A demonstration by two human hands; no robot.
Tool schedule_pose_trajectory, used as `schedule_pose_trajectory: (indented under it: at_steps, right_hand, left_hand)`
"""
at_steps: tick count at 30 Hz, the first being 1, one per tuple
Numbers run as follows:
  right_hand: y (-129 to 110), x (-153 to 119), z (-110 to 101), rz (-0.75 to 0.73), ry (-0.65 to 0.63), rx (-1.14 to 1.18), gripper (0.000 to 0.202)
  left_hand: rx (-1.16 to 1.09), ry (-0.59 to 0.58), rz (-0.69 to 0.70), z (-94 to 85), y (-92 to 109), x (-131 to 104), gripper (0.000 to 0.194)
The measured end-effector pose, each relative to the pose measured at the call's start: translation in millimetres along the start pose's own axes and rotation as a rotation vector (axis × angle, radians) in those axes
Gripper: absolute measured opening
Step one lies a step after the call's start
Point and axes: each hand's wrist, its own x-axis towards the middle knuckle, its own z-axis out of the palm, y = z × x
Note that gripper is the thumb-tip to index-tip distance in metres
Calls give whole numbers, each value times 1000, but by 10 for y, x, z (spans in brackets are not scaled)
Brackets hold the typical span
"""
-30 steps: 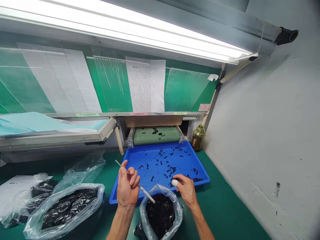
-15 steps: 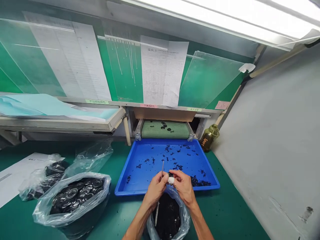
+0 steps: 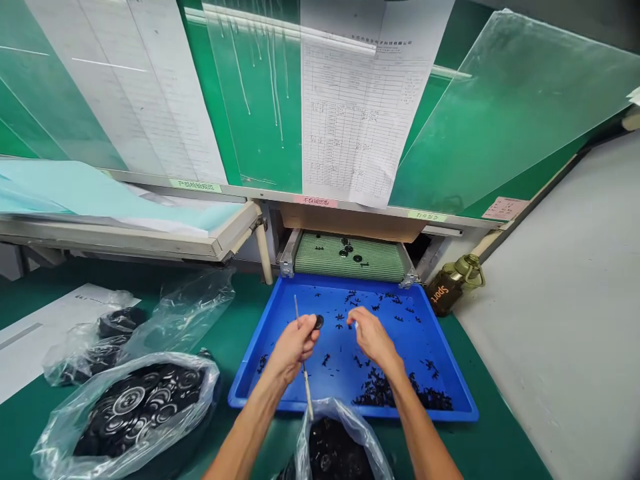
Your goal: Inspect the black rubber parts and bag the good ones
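My left hand (image 3: 296, 343) is closed above the blue tray (image 3: 267, 393). It pinches a small round black part (image 3: 319, 322) between thumb and fingers. A long thin rod (image 3: 307, 392) also runs through that hand, its lower end above the bag in front of me. To the right, over the tray, my right hand (image 3: 373, 335) has its fingers curled together. A bit of white shows at its fingertips; whether it grips anything is too small to tell. Small black scraps (image 3: 375, 387) lie in the tray. The clear bag (image 3: 367, 433) below my hands contains black parts.
On the left stands a larger open bag (image 3: 55, 433) of black rings, near a smaller tied bag (image 3: 107, 340). A green conveyor belt (image 3: 375, 263) carrying several parts ends at the tray. A bottle (image 3: 447, 290) stands beside the right wall. A shelf (image 3: 220, 247) juts out at left.
My hands have moved apart and forward over the tray; the left went left with the round part and rod, the right went right. The view has tilted down and closer.
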Motion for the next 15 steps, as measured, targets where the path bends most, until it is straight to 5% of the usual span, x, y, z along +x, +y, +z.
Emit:
schedule_pose_trajectory:
  at_steps: [4, 9, 15]
  right_hand:
    - [324, 759, -224, 6, 103, -153, 43]
    - [595, 1570, -347, -11, 39, -200, 44]
    - [705, 1709, -410, -4, 47, -83, 36]
  left_hand:
    - [-369, 86, -106, -368, -144, 300, 21]
    - [-457, 141, -122, -503, -386, 411, 11]
    - [-566, 194, -13, -559, -428, 415, 15]
